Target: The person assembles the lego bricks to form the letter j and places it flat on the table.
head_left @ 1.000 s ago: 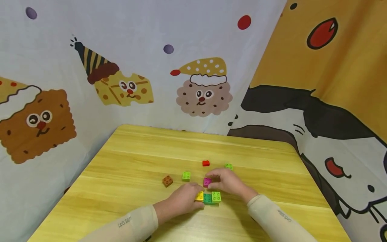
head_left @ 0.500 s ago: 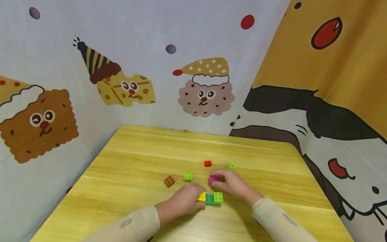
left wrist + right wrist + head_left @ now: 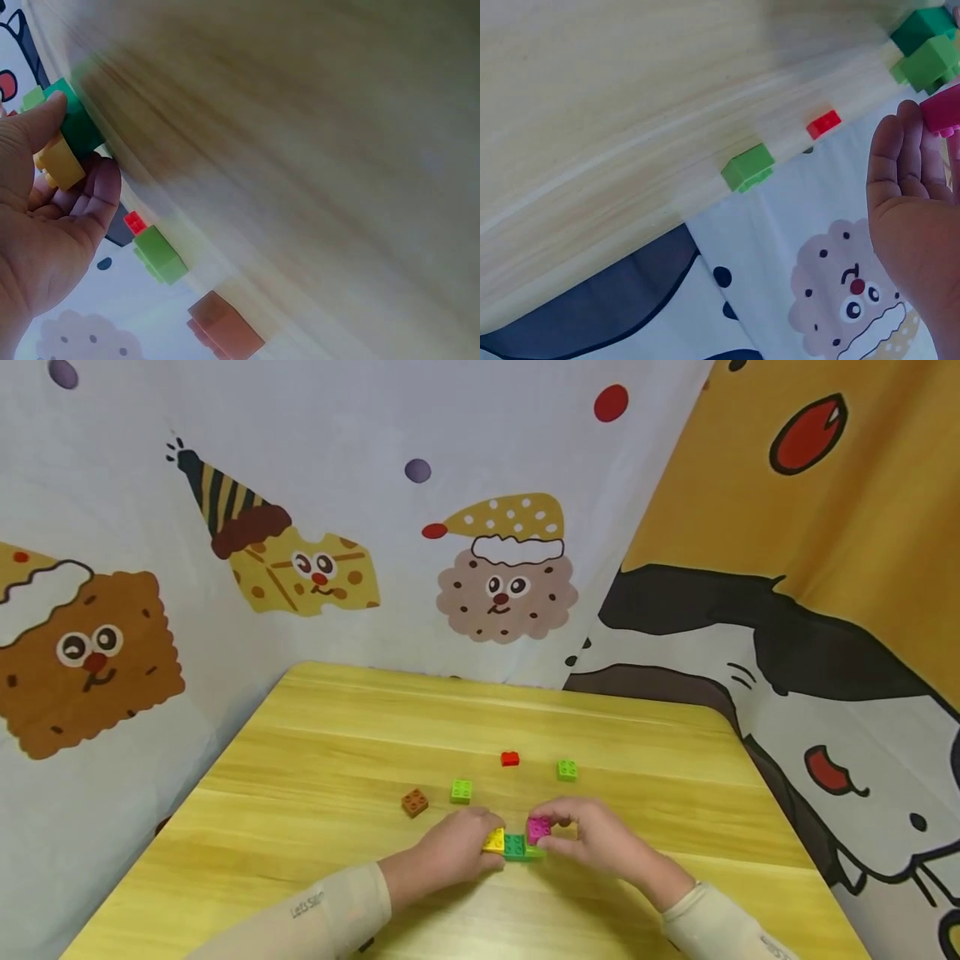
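Observation:
With thumb and fingers, my left hand (image 3: 457,843) grips the left end of a small toy brick build. Its base is a dark green brick (image 3: 79,124), with a yellow brick (image 3: 61,163) on the left end and a light green brick (image 3: 928,66) on the right end. My right hand (image 3: 600,837) pinches a magenta brick (image 3: 538,830) close over the light green one and overlaps it in the head view. In the right wrist view, the magenta brick (image 3: 942,111) appears at the frame edge, slightly apart from the light green one.
Beyond the hands, a brown brick (image 3: 415,803), a light green brick (image 3: 461,791), a red brick (image 3: 510,759) and a second light green brick (image 3: 567,770) lie on the wooden table (image 3: 337,735). A cartoon-printed curtain (image 3: 405,410) hangs behind the table.
My right hand has taken hold of the magenta brick and brought it nearer, from behind the build to over its right end. My left hand keeps its grip on the build.

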The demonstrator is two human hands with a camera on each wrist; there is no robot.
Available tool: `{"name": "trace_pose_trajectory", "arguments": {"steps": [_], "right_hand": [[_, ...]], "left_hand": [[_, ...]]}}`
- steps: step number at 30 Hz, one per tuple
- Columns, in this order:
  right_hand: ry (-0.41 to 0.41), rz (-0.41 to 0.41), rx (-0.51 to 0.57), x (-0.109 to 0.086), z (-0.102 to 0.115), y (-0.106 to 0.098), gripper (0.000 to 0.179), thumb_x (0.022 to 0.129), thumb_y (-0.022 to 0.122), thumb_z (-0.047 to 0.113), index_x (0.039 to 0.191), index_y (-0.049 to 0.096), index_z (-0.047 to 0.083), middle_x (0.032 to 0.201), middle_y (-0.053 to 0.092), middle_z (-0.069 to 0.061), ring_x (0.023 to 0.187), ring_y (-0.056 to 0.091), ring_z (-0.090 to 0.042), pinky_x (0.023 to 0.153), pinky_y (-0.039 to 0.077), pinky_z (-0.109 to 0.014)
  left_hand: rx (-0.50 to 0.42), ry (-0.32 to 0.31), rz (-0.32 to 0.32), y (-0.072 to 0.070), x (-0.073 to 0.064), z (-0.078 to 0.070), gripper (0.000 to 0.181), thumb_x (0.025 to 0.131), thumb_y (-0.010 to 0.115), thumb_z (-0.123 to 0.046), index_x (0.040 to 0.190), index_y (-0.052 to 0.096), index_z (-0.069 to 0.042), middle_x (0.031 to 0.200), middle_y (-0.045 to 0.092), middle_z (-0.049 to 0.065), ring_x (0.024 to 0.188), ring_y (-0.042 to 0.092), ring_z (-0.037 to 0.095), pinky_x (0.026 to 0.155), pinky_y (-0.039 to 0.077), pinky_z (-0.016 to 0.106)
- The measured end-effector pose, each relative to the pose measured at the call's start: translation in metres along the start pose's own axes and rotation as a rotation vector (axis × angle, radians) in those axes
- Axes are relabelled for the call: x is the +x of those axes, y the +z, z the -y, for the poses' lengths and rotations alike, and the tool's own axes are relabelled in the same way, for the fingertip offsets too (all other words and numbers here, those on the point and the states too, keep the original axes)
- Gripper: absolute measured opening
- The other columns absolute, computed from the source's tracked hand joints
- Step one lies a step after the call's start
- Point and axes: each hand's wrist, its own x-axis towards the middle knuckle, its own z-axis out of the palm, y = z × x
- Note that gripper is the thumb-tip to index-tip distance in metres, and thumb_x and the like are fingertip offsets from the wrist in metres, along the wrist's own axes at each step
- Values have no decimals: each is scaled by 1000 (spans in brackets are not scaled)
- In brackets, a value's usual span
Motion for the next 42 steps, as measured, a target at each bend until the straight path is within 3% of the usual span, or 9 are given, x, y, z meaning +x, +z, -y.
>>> {"name": "trace_pose_trajectory", "arguments": {"steps": [8,16,26,36,42], "right_hand": [[-59,-36,-83,-4,2,9,34,94,84,21,127,77,17,118,79,9,107,74,-9,93,66,-37],[-175,-142,-208,-16,0,21,49,89,87,16,137,74,14,131,76,-11,115,76,-28,92,67,-35],[-232,-246,-291,-22,-8,40,58,86,90,16,140,71,11,128,77,-16,109,78,-26,87,67,-31],[-333,-309,-362,-24,-15,47,58,83,92,12,138,73,10,123,77,-12,104,79,-22,87,66,-27],[-364,-322,-352,-24,-16,47,61,80,93,11,137,73,9,123,78,-11,103,79,-21,87,65,-25]], "left_hand": [[1,1,2,-1,1,1,53,89,87,-38,131,73,-10,127,77,7,113,73,20,97,63,33],[17,14,-5,-2,3,1,53,89,87,-38,131,73,-9,127,77,8,114,73,22,98,64,34],[33,20,-6,0,2,1,51,91,86,-39,130,74,-9,124,78,8,110,74,20,95,64,32],[48,19,-4,1,0,0,51,92,85,-38,131,74,-9,128,77,9,118,73,24,103,62,36],[42,30,-8,1,0,1,50,91,85,-38,131,75,-9,127,78,9,117,74,24,103,63,37]]}}
